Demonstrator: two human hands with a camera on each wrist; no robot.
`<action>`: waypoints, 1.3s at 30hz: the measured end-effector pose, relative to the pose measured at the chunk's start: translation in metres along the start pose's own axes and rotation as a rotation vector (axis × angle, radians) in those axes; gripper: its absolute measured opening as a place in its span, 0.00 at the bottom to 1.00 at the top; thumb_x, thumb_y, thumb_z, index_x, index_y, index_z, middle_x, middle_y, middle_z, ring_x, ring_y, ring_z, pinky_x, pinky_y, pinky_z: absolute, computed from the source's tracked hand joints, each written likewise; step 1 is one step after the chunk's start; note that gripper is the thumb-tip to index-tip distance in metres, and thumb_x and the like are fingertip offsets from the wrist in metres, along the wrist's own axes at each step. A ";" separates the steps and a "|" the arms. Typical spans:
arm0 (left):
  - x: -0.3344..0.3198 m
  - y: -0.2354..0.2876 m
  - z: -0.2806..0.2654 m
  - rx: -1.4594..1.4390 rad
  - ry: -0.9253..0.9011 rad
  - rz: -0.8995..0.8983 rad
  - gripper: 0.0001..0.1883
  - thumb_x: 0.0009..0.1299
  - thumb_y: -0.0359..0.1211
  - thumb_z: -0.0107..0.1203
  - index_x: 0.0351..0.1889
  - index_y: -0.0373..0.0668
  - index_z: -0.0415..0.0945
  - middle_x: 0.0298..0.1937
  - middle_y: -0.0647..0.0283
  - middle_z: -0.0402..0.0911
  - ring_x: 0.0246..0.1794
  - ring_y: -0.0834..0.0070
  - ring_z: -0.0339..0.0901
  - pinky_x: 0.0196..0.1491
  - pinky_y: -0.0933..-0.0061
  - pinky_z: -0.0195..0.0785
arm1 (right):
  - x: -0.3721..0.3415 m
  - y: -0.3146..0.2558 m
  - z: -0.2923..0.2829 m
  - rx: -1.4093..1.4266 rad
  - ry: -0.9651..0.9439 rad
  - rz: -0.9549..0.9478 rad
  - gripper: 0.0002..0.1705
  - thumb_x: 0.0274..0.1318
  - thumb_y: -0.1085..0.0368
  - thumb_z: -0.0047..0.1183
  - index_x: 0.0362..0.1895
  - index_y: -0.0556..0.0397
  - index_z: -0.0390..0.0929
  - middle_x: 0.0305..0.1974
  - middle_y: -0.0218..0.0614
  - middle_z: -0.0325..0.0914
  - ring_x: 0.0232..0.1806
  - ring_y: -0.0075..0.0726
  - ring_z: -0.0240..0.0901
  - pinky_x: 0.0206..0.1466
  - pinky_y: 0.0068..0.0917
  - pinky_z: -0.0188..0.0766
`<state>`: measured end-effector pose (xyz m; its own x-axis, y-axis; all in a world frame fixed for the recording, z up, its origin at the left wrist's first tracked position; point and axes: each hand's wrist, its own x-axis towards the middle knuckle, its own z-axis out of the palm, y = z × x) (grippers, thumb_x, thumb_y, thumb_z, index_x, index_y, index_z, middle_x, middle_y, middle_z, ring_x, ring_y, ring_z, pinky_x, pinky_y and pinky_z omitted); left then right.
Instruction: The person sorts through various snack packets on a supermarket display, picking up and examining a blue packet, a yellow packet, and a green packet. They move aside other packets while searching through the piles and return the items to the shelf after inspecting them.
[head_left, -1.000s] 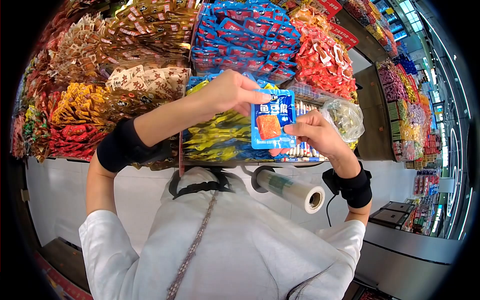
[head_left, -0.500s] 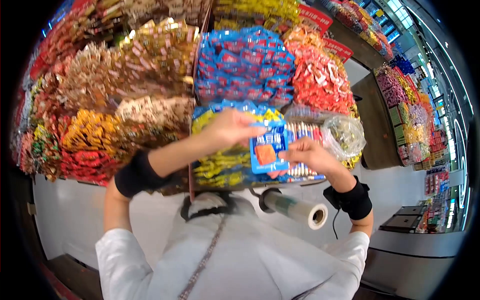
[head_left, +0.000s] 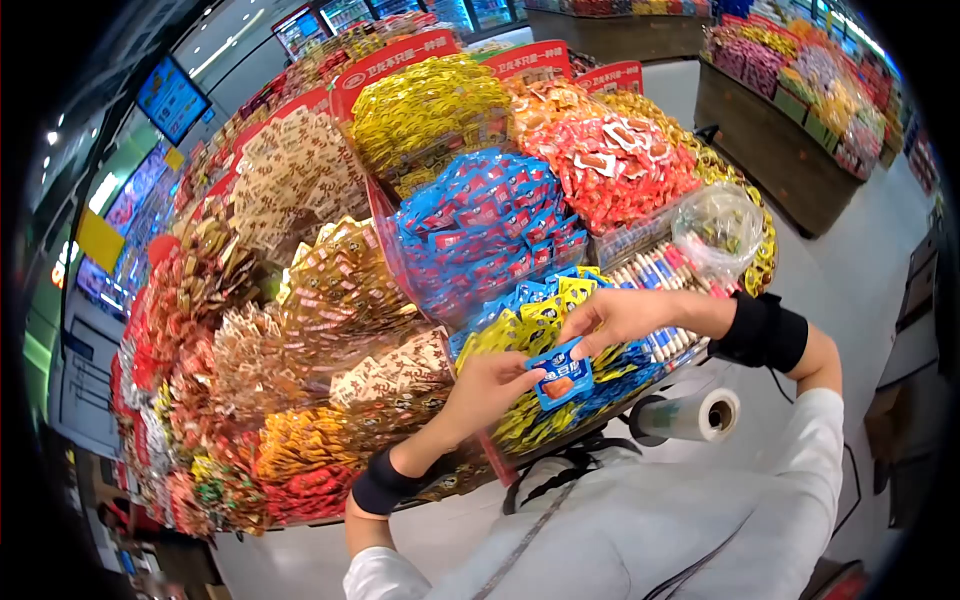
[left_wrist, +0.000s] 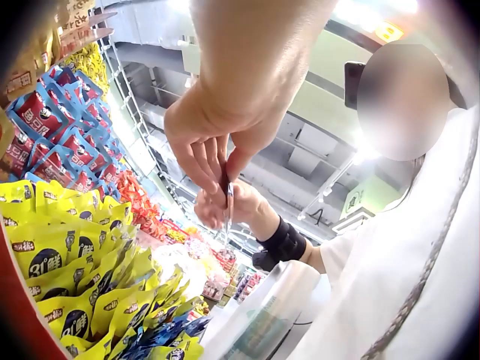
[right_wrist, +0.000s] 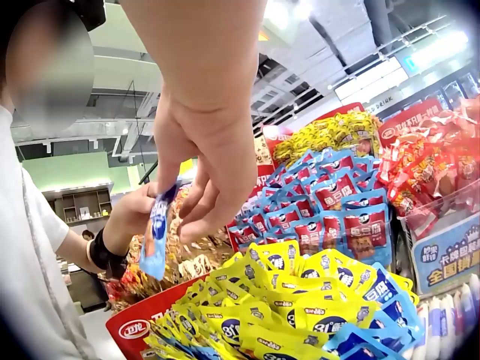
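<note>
A small blue snack packet [head_left: 562, 376] with white lettering and an orange-brown food picture is held over the front of the display. My left hand [head_left: 488, 392] pinches its left edge between thumb and fingers. At the top edge, my right hand [head_left: 625, 316] pinches it too. The packet [left_wrist: 229, 201] appears edge-on in the left wrist view, between the two hands. In the right wrist view the packet [right_wrist: 156, 234] hangs tilted below the right fingers. Yellow snack packets [head_left: 515, 335] and some blue ones lie heaped just beneath both hands.
Blue-and-red packets [head_left: 485, 225] fill the bin behind, with red packets [head_left: 625, 165] beside them. Brown and gold packets [head_left: 345, 290] are piled at left. A clear plastic bag [head_left: 716, 232] sits at right, and a roll of plastic bags [head_left: 690, 415] sticks out from the front edge.
The head view has swung, showing more of the shop beyond. The packet has turned and tilted; the left hand is now lower at its side, the right hand has shifted up to its top edge.
</note>
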<state>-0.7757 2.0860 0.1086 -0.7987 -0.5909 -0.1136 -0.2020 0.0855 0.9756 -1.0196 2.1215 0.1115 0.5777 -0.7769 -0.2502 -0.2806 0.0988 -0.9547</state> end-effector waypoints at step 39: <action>-0.064 -0.030 -0.029 0.114 -0.022 0.270 0.15 0.62 0.23 0.55 0.47 0.35 0.72 0.41 0.61 0.80 0.39 0.78 0.77 0.45 0.78 0.69 | -0.095 -0.069 0.163 -0.904 1.146 -0.291 0.07 0.43 0.74 0.57 0.29 0.58 0.74 0.25 0.40 0.74 0.25 0.43 0.71 0.27 0.31 0.67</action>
<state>-0.7019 2.0984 0.0921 -0.8443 -0.5166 0.1423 -0.0416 0.3279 0.9438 -0.9305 2.2901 0.1746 -0.0862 -0.7977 0.5969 -0.8811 -0.2186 -0.4195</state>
